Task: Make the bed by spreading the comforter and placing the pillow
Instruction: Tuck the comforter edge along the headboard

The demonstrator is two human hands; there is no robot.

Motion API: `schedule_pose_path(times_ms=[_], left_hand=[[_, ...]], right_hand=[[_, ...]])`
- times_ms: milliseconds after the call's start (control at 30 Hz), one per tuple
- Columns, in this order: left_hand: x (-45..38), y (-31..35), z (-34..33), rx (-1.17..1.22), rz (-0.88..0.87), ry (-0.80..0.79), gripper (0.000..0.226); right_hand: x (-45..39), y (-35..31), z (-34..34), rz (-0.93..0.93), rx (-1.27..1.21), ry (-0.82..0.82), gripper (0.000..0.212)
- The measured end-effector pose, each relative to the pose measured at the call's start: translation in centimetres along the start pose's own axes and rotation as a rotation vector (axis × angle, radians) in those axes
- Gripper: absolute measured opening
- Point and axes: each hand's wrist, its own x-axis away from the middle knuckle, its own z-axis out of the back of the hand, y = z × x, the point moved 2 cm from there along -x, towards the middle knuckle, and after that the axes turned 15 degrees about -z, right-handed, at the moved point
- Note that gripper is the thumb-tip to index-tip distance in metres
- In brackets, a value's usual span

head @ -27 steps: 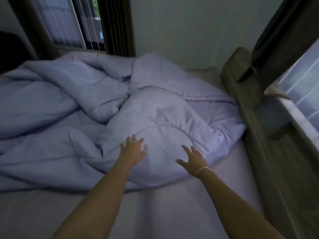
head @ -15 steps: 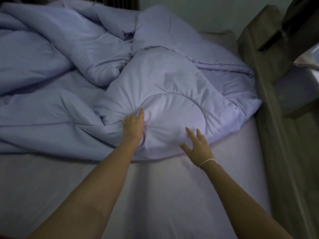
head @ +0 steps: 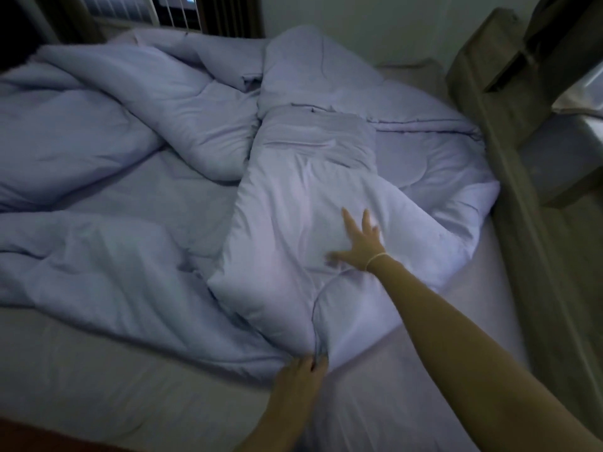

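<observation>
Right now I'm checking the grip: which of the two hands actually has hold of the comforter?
The left hand, nearest the camera, pinches a bunched fold of the comforter at its near edge. The right hand only lies flat on top, fingers spread.

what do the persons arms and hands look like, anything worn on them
Both forearms are bare, with no sleeves in view and no gloves. The right hand has a thin, pale band around its wrist, like a slim bracelet or elastic. The left hand shows nothing worn, though only part of its forearm is in frame.
</observation>
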Motion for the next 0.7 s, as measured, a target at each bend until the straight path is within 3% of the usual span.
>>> schedule_pose_path(times_ms=[100, 167, 267, 333, 433, 500, 600, 700], left_hand=[[1.0, -0.5, 2.1, 0.059, -0.02, 0.266, 0.036], [0.9, -1.9, 5.0, 0.02, -0.029, 0.499, 0.038], [-1.3, -4.8, 10.3, -0.125, 0.044, 0.705, 0.043], [-3.8, -5.8, 12.8, -0.135, 0.116, 0.642, 0.055], [-7.3, -6.9, 12.6, -0.016, 0.283, 0.249, 0.099], [-8.8, -6.4, 10.9, 0.075, 0.327, 0.044, 0.114], [-9.5, -2.1, 8.9, 0.332, 0.18, -0.047, 0.09], [-7.8, 4.4, 8.5, 0.448, -0.088, 0.082, 0.075]], right_hand=[[0.8, 3.5, -4.2, -0.029, 0.228, 0.021, 0.086], [2.8, 5.3, -4.6, -0.013, 0.221, 0.126, 0.073], [6.4, 8.1, -4.0, 0.048, 0.149, 0.109, 0.062], [9.8, 10.4, -3.4, 0.03, 0.063, 0.189, 0.052], [15.5, 14.4, -3.0, 0.007, -0.014, 0.353, 0.046], [18.7, 17.2, -2.7, -0.051, -0.076, 0.392, 0.041], [22.3, 20.2, -2.5, -0.277, -0.396, 0.28, 0.035], [24.6, 21.0, -1.1, -0.495, -1.184, 0.164, 0.035]])
